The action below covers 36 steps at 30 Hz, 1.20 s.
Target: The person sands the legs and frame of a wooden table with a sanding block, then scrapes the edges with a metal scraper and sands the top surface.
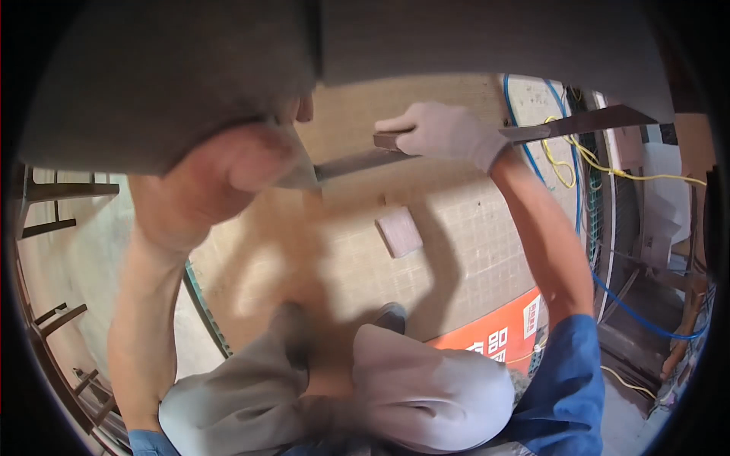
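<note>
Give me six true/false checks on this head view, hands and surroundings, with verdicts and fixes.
1. The right hand wears a pale glove. True.
2. That hand is empty. False: its grip is closed on a small brown block.
3. A pinkish block lies on the tan floor covering, apart from both hands. True.
4. The left hand rests on that pinkish block. False: it is raised at the lower edge of a dark panel; contact is unclear.
5. A yellow cable runs on the picture's right side. True.
6. The printed sheet at lower right is green. False: it is orange-red.
</note>
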Each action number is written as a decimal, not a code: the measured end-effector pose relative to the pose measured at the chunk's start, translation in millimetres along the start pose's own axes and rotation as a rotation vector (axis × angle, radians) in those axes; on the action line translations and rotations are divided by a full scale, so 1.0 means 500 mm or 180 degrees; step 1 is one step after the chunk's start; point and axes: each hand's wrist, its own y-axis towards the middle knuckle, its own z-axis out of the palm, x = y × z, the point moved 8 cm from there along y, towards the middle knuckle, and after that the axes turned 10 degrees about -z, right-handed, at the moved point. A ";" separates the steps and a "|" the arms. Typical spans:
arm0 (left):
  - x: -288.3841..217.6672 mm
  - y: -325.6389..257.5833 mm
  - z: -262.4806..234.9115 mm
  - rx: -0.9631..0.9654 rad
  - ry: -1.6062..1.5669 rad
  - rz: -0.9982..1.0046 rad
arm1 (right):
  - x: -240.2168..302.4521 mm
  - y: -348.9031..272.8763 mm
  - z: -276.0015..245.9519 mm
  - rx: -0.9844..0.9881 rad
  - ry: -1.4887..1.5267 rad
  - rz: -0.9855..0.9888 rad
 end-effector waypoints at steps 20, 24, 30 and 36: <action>-0.005 0.012 -0.031 0.0162 -0.0224 0.0271 | 0.025 -0.067 0.074 -0.2476 -0.0671 -0.0582; 0.016 0.031 -0.020 0.0208 -0.0427 0.0210 | 0.103 -0.015 0.102 -0.2583 -0.0950 -0.0529; 0.012 0.017 -0.037 0.0024 -0.0373 0.0225 | 0.065 -0.072 0.110 -0.2681 -0.1199 -0.0549; 0.010 0.010 -0.028 0.0125 -0.0530 0.0254 | 0.142 -0.056 0.248 -0.2363 -0.1042 -0.0986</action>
